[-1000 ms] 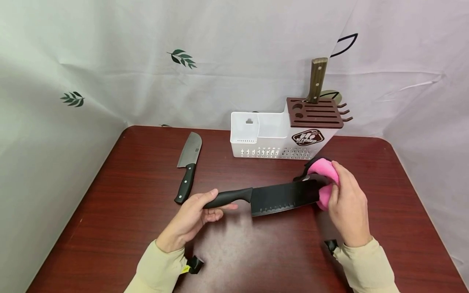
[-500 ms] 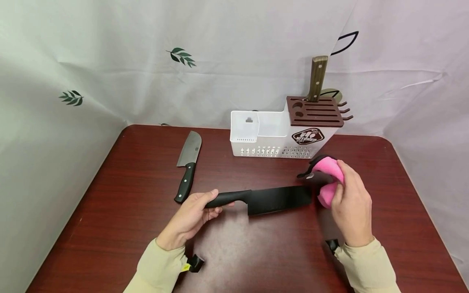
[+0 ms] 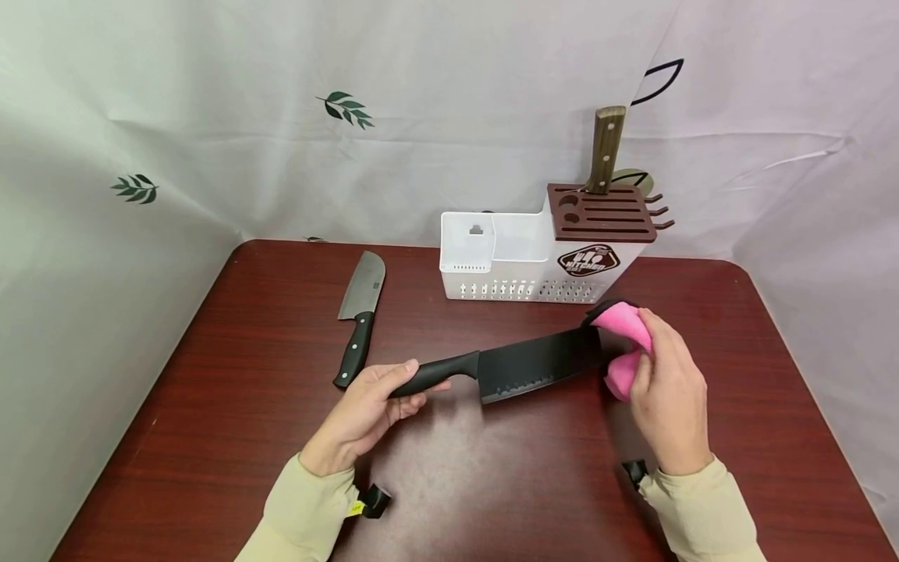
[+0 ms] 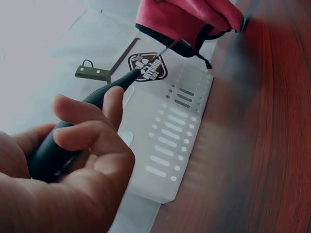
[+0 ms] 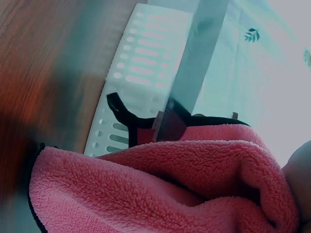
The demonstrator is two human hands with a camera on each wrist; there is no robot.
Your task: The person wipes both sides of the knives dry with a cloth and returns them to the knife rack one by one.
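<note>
My left hand [image 3: 368, 410] grips the black handle of a cleaver [image 3: 537, 363], thumb on top. The cleaver's wide black blade points right, raised over the table. In my right hand [image 3: 670, 390] is a pink fleecy cloth [image 3: 625, 328] with a black edge, folded between thumb and fingers. The blade's tip end reaches into the fold of the cloth; the right wrist view shows the blade [image 5: 187, 73] entering behind the pink fleece [image 5: 194, 160]. A second knife [image 3: 361, 320], with a grey blade and black riveted handle, lies on the table left of the cleaver.
A white knife holder [image 3: 502, 290] with a brown slotted top [image 3: 600, 215] stands at the table's back. A wooden-handled knife [image 3: 605, 148] is upright in one slot, and small hooks stick out on the right. White curtains surround the dark red table [image 3: 246, 351].
The cloth drew right off the blade's end half a second ago, then came back left over it. The cleaver's tip has risen and its blade has tilted slightly.
</note>
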